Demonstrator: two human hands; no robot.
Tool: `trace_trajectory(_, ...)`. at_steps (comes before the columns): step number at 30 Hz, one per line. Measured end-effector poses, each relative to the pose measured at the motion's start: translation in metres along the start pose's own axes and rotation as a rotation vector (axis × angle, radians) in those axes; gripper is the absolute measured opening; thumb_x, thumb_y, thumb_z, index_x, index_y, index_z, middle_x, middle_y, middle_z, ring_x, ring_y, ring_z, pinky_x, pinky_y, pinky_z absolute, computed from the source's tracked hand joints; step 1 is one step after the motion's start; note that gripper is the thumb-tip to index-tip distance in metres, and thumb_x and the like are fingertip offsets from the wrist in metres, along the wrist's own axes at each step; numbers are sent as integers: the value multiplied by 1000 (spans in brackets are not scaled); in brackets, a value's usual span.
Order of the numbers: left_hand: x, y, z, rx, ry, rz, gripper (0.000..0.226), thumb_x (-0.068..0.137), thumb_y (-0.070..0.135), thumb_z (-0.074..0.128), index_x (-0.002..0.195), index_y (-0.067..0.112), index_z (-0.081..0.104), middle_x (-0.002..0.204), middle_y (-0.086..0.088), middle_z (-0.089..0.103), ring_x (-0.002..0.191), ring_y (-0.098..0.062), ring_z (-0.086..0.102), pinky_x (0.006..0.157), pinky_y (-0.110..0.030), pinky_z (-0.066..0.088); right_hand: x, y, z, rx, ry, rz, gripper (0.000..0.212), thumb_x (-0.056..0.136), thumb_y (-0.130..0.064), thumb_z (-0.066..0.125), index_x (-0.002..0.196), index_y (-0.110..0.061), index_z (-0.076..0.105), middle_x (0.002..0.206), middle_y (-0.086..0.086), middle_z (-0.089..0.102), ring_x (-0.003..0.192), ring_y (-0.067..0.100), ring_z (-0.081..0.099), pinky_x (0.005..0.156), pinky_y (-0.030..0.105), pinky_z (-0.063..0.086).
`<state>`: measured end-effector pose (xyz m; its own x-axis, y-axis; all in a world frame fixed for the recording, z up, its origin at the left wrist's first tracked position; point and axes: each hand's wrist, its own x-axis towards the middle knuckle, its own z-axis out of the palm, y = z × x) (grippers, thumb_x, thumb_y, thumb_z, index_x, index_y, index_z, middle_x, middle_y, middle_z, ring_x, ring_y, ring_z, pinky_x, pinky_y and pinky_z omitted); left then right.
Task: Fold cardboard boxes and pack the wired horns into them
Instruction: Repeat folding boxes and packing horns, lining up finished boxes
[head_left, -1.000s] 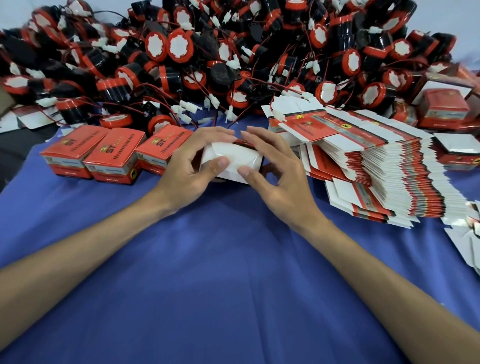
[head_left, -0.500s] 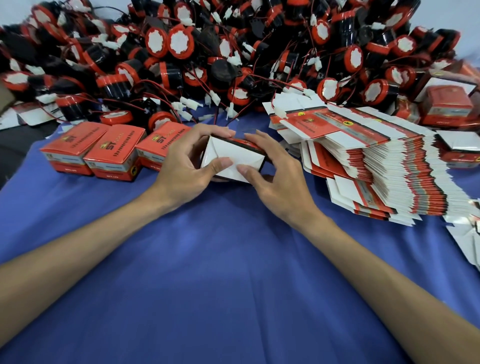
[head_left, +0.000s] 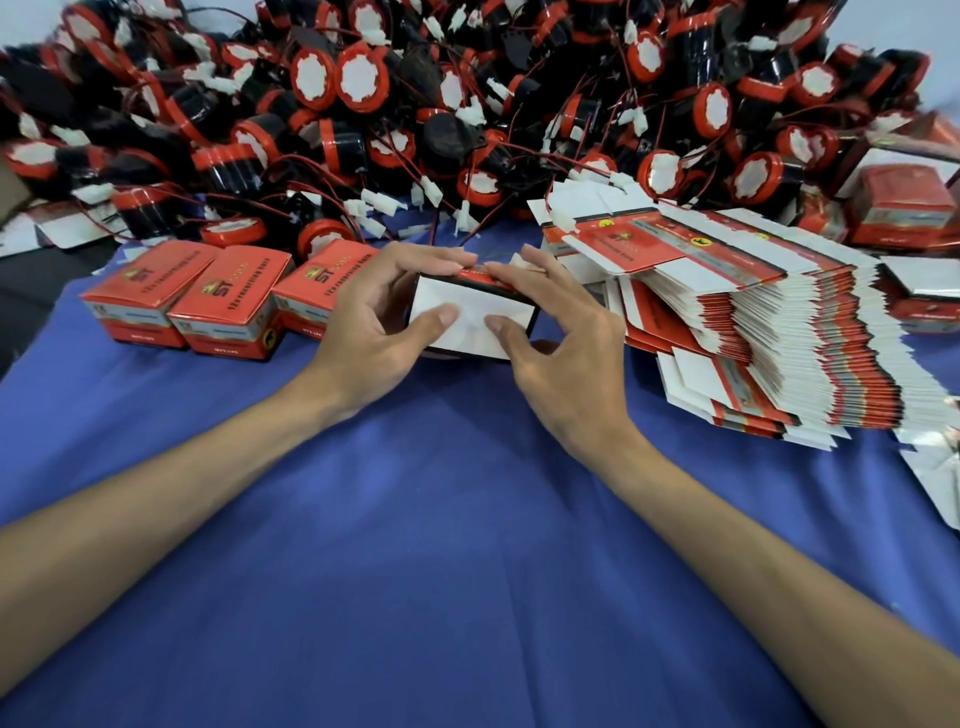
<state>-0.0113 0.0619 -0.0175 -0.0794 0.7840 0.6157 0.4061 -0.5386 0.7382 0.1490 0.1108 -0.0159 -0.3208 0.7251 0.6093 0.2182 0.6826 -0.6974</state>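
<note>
Tilted up more vs 0.5 s ago, box (head_left: 467, 293) shows its white end flaps to cam, thumbs closer together on them. L hand (head_left: 363, 332) & R hand (head_left: 563, 364) both grasp it, fingers curled over red top edge, over blue cloth (head_left: 467, 519) beside 3 packed boxes (head_left: 223, 306). End prob. nearly closed; horn inside, can't tell.
</note>
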Motion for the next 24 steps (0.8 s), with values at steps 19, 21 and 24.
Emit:
trace_trajectory(19,-2,2,-2,15,34,-62,31,85,2,56,113,11,47,124,-10,56,126,-20,51,106,-30,38,-2,-3,3,-8,-39,-82,34,89,-14,67,122,-15,64,129,12,46,107,-1,43,81,23,48)
trace_trajectory(21,-2,0,-2,37,28,-101,47,85,23,56,126,4,42,135,-9,46,133,-19,42,110,-28,33,-1,-4,2,39,-71,-63,32,93,-16,61,125,-18,62,133,10,43,109,1,44,74,16,46)
trace_trajectory(24,2,-1,-2,-128,126,-315,73,79,40,58,139,10,29,146,-10,33,140,-19,32,112,-32,35,0,-6,1,86,-51,-58,30,96,-14,55,126,-14,61,135,12,43,111,-13,40,69,2,39)
